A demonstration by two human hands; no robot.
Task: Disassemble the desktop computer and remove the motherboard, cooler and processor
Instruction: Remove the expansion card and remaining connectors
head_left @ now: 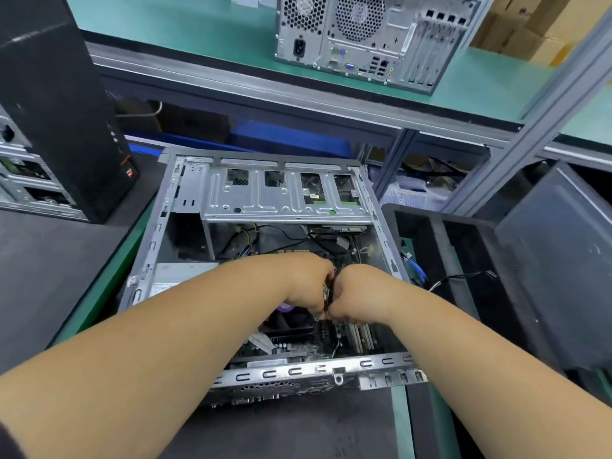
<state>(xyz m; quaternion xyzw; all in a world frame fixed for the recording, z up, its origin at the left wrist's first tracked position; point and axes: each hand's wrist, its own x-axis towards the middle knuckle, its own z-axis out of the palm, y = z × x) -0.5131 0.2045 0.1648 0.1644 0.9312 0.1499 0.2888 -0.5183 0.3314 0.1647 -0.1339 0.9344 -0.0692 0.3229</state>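
At far left on the dark mat (49, 260): standing upright, a black tower (56, 104), red badge low on its front edge, a second opened grey chassis (26, 180) peeking out just behind it. Lying on its side mid-bench, side panel off: the open desktop case (185, 200), holding a silver drive cage (281, 193) across the far end, a grey power supply (178, 276) at near left, loose black cables (275, 235) running under the cage, and the green motherboard (298, 349) flat on the case floor. Showing at the near edge of the board: memory slots (362, 337) and a white connector (263, 342). Peeking out purple under the left wrist: the cooler (285, 307), mostly hidden. Processor not showing.

Reaching in from the near side, both forearms converging over the board's middle. Left hand (304, 283) curled, knuckles up, pinching a thin dark cable (332, 289) at its fingertips. Right hand (356, 296) curled too, pressing against the left, gripping the same cable from the other side. Both hands hovering just above the motherboard, cooler directly beneath the left one, memory slots just below the right.

Leaning at right beside the case: a black front bezel (447, 260) with a thin wire (463, 278) trailing over it, and a dark grey side panel (556, 260). Sitting on the green upper shelf (198, 31) at the back: another grey tower (374, 38), rear ports facing the camera.
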